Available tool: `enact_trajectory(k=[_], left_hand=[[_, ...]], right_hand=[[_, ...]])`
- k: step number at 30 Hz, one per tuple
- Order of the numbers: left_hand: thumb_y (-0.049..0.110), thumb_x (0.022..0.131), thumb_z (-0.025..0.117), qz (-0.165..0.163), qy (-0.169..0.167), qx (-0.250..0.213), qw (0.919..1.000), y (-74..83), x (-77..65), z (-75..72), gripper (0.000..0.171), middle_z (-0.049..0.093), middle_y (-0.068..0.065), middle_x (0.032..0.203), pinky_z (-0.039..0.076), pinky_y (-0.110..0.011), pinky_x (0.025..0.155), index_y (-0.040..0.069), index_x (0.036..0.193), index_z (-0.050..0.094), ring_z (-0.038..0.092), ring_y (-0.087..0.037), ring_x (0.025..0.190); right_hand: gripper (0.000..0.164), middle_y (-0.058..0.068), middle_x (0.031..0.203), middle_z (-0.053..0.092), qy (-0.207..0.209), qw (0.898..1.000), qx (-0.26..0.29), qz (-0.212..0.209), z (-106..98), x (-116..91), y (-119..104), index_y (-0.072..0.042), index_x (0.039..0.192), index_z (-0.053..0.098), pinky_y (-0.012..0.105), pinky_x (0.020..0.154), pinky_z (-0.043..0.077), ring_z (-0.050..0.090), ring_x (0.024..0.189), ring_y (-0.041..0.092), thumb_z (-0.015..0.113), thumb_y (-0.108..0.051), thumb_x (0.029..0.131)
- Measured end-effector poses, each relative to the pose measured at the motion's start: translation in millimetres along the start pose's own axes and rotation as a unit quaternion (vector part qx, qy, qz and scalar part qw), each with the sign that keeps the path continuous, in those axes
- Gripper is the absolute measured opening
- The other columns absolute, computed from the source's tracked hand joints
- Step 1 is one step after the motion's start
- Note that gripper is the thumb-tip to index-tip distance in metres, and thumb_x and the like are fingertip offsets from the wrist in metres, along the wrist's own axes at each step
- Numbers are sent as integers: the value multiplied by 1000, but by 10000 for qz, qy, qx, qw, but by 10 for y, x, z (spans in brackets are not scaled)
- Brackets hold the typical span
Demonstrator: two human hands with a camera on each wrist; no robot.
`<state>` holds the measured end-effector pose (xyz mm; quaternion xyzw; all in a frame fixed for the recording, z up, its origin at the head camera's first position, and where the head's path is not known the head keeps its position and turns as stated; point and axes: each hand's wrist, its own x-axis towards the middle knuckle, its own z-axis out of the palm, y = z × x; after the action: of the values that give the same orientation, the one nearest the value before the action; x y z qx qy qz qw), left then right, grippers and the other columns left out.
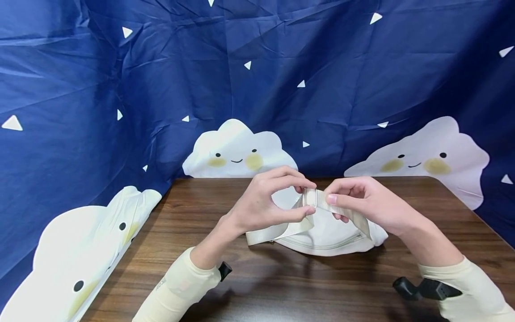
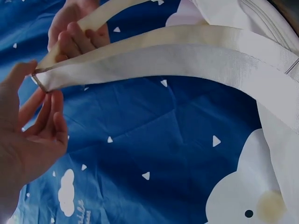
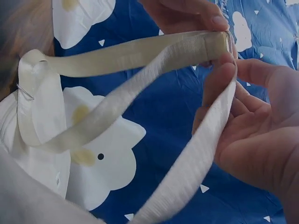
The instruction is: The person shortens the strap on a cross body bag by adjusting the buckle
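Note:
A metal strap buckle (image 1: 316,197), a rectangular frame, is pinched at its top and bottom edges between the thumb and index finger of my left hand (image 1: 261,201). Cream webbing strap (image 1: 360,221) passes through it. Just to the right, my right hand (image 1: 372,201) pinches the strap between thumb and fingers close beside the buckle. Behind and below both hands lies a white zippered bag (image 1: 322,232), to which the strap belongs. In the right wrist view the strap (image 3: 187,163) hangs from the buckle (image 3: 229,44) in a long curve, and another length loops back to the bag.
The bag rests on a dark brown wooden table (image 1: 249,273). A blue curtain (image 1: 257,89) with white triangles and smiling clouds hangs behind and along the left side. Each sleeve carries a black wrist device (image 1: 436,288).

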<state>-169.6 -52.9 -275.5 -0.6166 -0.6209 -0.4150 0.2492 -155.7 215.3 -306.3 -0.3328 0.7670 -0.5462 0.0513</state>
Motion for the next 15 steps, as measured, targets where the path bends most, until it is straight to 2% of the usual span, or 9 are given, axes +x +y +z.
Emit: enact_trajectory(k=[8, 15], left_hand=[[0, 75, 87, -234, -190, -78, 9995, -2, -30, 71, 33, 68, -8, 94, 51, -25, 83, -5, 105, 72, 61, -16, 88], [9, 79, 88, -60, -219, 123, 9997, -231, -151, 140, 36, 71, -4, 100, 51, -26, 85, 0, 110, 73, 62, -13, 91]], right_hand=[[10, 12, 70, 57, 49, 9999, 149, -48, 55, 5, 8, -6, 103, 71, 38, 54, 46, 54, 60, 28, 61, -5, 102], [13, 14, 71, 60, 74, 9999, 76, -34, 64, 8, 6, -7, 108, 72, 38, 58, 48, 58, 65, 29, 60, -7, 103]])
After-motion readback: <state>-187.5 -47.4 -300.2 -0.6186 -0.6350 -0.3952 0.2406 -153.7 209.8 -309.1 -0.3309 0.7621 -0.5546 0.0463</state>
